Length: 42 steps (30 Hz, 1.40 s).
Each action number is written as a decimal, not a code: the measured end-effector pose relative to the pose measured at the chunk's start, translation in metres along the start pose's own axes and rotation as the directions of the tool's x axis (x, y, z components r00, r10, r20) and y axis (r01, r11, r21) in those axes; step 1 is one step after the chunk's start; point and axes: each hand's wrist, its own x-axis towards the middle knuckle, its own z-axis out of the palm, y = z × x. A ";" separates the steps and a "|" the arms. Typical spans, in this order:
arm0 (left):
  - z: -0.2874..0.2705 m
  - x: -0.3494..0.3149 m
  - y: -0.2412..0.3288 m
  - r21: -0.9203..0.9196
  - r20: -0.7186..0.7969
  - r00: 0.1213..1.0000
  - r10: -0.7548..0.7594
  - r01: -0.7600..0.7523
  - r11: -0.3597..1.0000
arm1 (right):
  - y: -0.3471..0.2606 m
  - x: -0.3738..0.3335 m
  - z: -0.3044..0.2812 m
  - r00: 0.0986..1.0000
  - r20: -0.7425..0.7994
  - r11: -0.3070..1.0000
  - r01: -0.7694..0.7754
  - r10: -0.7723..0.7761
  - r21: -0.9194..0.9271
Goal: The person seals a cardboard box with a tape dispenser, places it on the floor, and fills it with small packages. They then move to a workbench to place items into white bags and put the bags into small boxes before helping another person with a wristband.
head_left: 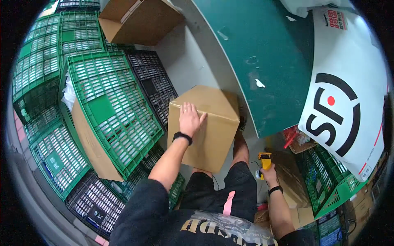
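Note:
A closed brown cardboard box [209,143] stands tilted in front of my legs, with a shiny strip of tape across its upper edge. My left hand [191,119] lies flat on it near that edge, fingers stretched out. Low on the right, my right hand [269,175] grips a yellow and black handheld tool [266,160]; its exact kind is hard to make out. The tool is held apart from the box, beside my right thigh. Both wrists wear dark bands.
Stacked green crates [115,110] and a black crate [152,76] crowd the left. An open cardboard box [141,20] sits at the back. A dark green table [262,69] reaches in on the right, next to a large white printed sheet [349,53]. More green crates [328,180] stand below it.

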 end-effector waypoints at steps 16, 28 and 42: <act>0.012 0.056 -0.051 -0.169 0.471 0.869 0.155 -0.083 0.982 | -0.019 -0.011 -0.003 1.000 0.018 1.000 -0.002 0.002 -0.012; -0.034 0.042 -0.108 -0.345 0.397 0.918 0.004 0.145 0.927 | -0.011 0.009 -0.008 1.000 -0.023 0.971 -0.001 0.007 0.238; 0.004 0.044 -0.030 -0.374 0.146 0.972 0.185 -0.119 0.920 | -0.043 -0.004 -0.029 0.942 -0.027 0.909 0.331 -0.336 0.253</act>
